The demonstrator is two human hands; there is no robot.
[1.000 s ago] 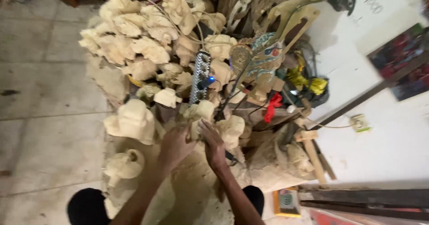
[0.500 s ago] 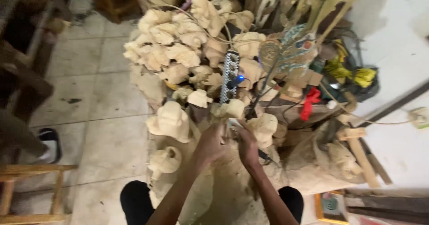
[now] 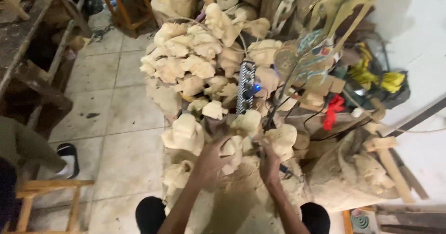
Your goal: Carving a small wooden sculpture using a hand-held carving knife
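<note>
My left hand (image 3: 211, 162) grips a pale, unpainted carved wooden piece (image 3: 233, 151) at the near edge of a big heap of similar carvings (image 3: 195, 66). My right hand (image 3: 269, 162) is closed on a thin tool (image 3: 284, 170) whose end sticks out to the right; its tip meets the same piece. Both forearms reach up from the bottom of the frame, between my dark-clad knees (image 3: 151, 213). Wood chips and dust (image 3: 241, 187) lie under my hands.
A power strip (image 3: 245, 87) with a blue light lies on the heap. Painted flat puppet figures (image 3: 304, 59), red and yellow cloth and a sack (image 3: 344, 173) fill the right. Tiled floor (image 3: 116, 127), wooden stools (image 3: 51, 201) and another person's leg and shoe (image 3: 67, 157) are on the left.
The camera has shifted so the heap and my hands sit further right in view, showing more floor and the other person's leg. My hands stay on the same carving.
</note>
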